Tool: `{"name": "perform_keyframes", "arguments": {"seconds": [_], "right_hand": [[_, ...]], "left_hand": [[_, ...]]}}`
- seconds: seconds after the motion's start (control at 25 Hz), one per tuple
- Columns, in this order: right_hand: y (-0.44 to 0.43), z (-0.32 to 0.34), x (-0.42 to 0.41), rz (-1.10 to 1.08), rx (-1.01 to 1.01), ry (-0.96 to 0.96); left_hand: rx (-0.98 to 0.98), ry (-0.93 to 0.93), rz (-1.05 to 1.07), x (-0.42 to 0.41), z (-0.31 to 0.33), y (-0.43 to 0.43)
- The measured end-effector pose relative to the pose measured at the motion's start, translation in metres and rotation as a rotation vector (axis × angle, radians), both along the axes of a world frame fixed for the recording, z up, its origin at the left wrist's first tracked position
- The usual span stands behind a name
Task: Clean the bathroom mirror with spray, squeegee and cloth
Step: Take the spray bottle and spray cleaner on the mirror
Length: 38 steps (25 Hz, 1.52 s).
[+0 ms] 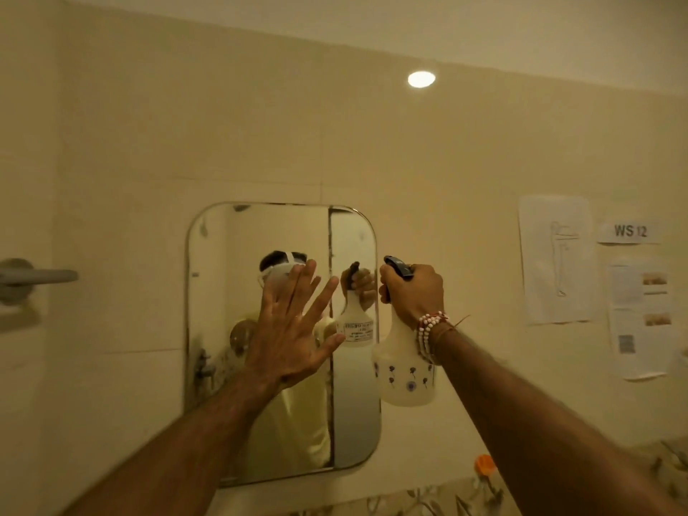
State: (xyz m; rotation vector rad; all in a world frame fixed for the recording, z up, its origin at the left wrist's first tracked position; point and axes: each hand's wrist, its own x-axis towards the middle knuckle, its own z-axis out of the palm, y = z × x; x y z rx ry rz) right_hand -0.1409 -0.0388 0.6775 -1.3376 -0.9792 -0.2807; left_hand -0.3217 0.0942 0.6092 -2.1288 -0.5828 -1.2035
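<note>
While the left hand is raised flat with fingers spread, its grip apart and holding nothing, it covers the middle of the rounded-corner wall mirror; whether the palm touches the glass cannot be told. The right hand, at three o'clock from the left, has its grip clamped around the neck and black trigger head of a translucent spray bottle with small flower prints, held upright just beside the mirror's right edge. A beaded bracelet circles that wrist. Paper notices hang on the tiled wall at three o'clock from the bottle, and a grey bar juts out at nine o'clock from the mirror.
</note>
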Motion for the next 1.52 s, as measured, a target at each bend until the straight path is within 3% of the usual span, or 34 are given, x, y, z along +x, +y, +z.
{"name": "perform_keyframes", "arguments": {"seconds": [0.36, 0.56, 0.8, 1.0, 1.28, 1.52], "right_hand": [[0.007, 0.013, -0.049, -0.032, -0.079, -0.019], [0.026, 0.016, -0.094, 0.242, -0.136, -0.034], [0.048, 0.007, -0.146, 0.239, -0.089, -0.032], [0.05, -0.019, -0.145, 0.33, -0.143, -0.044], [0.051, -0.065, -0.138, 0.264, -0.199, -0.05], [0.025, -0.074, -0.095, 0.142, -0.069, 0.063]], "left_hand": [[0.027, -0.105, 0.107, -0.061, 0.003, 0.007], [-0.024, -0.138, 0.18, -0.089, 0.003, 0.002], [-0.069, -0.125, 0.292, -0.133, -0.002, 0.005], [-0.111, -0.126, 0.352, -0.149, -0.01, 0.006], [-0.142, -0.117, 0.296, -0.133, -0.028, 0.006], [-0.139, -0.126, 0.248, -0.111, -0.033, 0.004]]}}
